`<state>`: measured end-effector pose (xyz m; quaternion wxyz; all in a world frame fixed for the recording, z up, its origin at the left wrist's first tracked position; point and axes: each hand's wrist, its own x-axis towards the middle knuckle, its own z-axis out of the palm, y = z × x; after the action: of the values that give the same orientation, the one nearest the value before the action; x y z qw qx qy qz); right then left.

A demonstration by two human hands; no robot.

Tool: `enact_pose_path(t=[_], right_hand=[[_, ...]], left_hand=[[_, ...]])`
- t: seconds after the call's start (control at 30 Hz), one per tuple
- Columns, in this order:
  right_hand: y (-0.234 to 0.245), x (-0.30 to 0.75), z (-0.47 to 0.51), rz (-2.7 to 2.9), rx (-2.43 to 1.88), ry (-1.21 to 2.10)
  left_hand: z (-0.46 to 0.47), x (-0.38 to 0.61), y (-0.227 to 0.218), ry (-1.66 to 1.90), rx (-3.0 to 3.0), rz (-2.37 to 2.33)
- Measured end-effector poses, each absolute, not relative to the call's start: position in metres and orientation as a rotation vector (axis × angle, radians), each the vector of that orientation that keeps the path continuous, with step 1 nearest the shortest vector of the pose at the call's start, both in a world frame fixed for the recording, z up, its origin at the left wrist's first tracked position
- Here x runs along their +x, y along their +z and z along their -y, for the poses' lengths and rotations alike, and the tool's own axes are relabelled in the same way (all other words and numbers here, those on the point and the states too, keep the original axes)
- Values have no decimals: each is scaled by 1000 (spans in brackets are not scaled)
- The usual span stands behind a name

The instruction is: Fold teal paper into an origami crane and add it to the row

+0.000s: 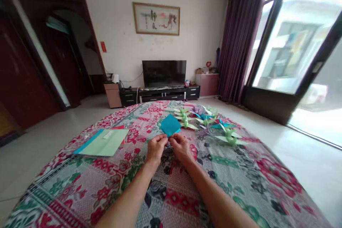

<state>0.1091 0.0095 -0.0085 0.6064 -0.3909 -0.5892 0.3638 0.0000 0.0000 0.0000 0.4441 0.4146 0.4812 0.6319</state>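
Note:
A blue sheet of folded origami paper (171, 124) stands in a diamond shape over the middle of the table. Its lower corner is between my fingertips. My left hand (157, 146) pinches the paper from the left, thumb and forefinger pressed together. Close beside it, my right hand (181, 146) pinches the same corner from the right. Just beyond and to the right lie several folded paper cranes in green, blue and purple, with a green crane (231, 137) nearest. On the left rests a stack of coloured paper (107, 143), pale green on top, with blue and red edges showing.
A flowered tablecloth (107, 185) covers the round table. Beyond it, a television (164, 73) stands on a low black cabinet (162, 94) against the wall. Purple curtains (239, 39) and a glass door (288, 46) are on the right; a doorway is on the left.

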Motion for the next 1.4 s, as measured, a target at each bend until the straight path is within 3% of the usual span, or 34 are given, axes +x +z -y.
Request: enact_pose_path(t=[0.93, 1.4], right_hand=[[3, 114, 1, 1308, -1039, 971], [2, 115, 0, 1332, -1056, 1016]], left_hand=[[2, 6, 3, 1522, 903, -1049], [11, 2, 16, 1470, 886, -1218]])
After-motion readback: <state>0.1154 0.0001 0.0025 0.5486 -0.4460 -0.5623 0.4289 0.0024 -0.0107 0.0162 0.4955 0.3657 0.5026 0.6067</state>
